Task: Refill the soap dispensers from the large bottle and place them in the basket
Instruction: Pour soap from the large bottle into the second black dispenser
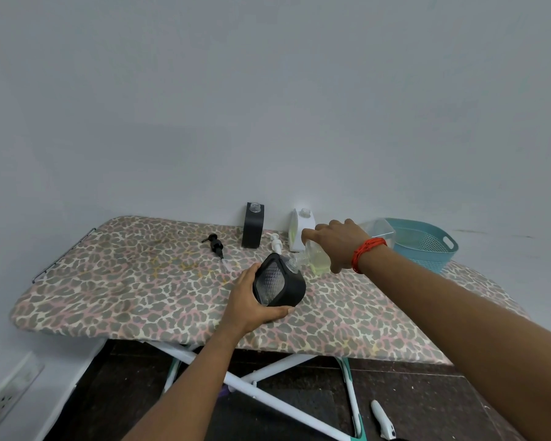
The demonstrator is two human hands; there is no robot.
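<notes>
My left hand (252,303) grips a black soap dispenser (279,284) with a clear patterned window, tilted over the ironing board (140,288). My right hand (337,243) holds a clear bottle of yellow-green soap (314,259), tipped so its neck meets the dispenser's open mouth. A second black dispenser (253,226) and a white dispenser (301,230) stand uncapped at the back by the wall. A black pump (216,245) and a white pump (275,243) lie loose on the board. The teal basket (427,243) sits at the right end.
A clear plastic tub (379,229) sits against the basket's left side. The wall runs close behind the board. Below are the board's white crossed legs (268,393), a white object on the dark floor (382,420) and a wall socket (10,393) at lower left.
</notes>
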